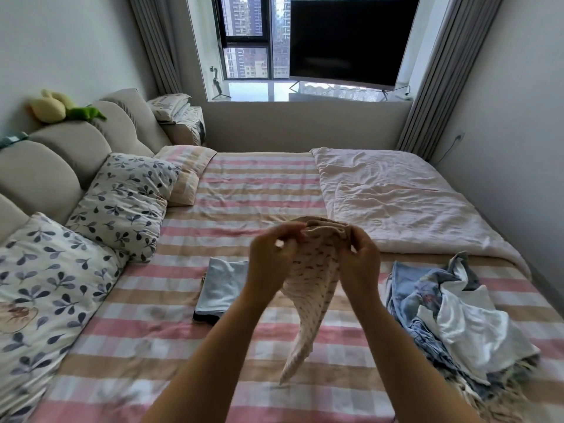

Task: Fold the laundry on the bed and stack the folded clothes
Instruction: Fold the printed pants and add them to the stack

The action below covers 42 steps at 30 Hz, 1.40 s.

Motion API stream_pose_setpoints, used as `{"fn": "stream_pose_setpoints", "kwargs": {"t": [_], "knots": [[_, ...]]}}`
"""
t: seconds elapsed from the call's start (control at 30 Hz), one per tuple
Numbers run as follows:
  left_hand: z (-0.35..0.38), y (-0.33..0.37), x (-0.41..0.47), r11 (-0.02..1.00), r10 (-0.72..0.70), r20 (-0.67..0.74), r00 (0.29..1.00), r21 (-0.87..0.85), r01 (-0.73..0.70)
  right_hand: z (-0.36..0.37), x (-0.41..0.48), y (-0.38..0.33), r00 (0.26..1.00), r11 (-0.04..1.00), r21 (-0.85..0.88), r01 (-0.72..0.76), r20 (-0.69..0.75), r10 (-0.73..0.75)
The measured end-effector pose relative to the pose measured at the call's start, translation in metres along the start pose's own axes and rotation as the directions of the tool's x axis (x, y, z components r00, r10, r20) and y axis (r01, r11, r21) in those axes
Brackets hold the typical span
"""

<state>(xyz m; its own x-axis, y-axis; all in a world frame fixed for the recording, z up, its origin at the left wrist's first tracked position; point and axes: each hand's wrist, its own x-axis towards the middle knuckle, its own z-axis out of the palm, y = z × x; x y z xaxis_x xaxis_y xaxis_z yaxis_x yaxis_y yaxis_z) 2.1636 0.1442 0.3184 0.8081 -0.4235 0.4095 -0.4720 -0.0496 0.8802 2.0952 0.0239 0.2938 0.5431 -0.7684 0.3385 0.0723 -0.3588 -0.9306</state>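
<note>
Left hand (pixel 270 257) and right hand (pixel 360 259) both pinching cream patterned cloth garment (pixel 314 282), hanging above pink-and-tan striped bed (pixel 244 184), folded pale-blue garment (pixel 221 285) lower left

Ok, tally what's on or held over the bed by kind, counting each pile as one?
Leaf-print pillows: 2
Striped pillow: 1
Pale quilt: 1
Folded stack: 1
Unfolded pile: 1
Patterned cream garment, held by left hand and right hand: 1
Total: 7
</note>
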Motion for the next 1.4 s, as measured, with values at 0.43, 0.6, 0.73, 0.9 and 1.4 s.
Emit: {"fn": "stream_pose_setpoints", "kwargs": {"t": [0.43, 0.6, 0.73, 0.9, 1.4], "knots": [[-0.029, -0.009, 0.025, 0.942, -0.128, 0.280, 0.951, -0.266, 0.205, -0.025, 0.019, -0.030, 0.954, 0.958, 0.255, -0.128, 0.295, 0.049], [-0.031, 0.002, 0.032, 0.864, -0.139, 0.438, 0.888, -0.384, 0.325, -0.035, 0.031, -0.042, 0.923, 0.964, 0.232, -0.131, 0.383, 0.033], [-0.032, 0.009, 0.037, 0.877, -0.151, 0.374, 0.915, -0.377, 0.299, -0.043, 0.038, -0.045, 0.895, 0.963, 0.222, -0.152, 0.445, 0.039], [-0.033, 0.005, 0.056, 0.911, -0.190, 0.305, 0.933, -0.299, 0.283, -0.040, 0.056, -0.037, 0.870, 0.959, 0.205, -0.197, 0.487, 0.074], [0.003, -0.029, 0.204, 0.951, -0.276, 0.069, 0.959, -0.127, 0.283, 0.043, 0.198, -0.003, 0.977, 0.992, -0.093, 0.082, 0.206, -0.061]]}}
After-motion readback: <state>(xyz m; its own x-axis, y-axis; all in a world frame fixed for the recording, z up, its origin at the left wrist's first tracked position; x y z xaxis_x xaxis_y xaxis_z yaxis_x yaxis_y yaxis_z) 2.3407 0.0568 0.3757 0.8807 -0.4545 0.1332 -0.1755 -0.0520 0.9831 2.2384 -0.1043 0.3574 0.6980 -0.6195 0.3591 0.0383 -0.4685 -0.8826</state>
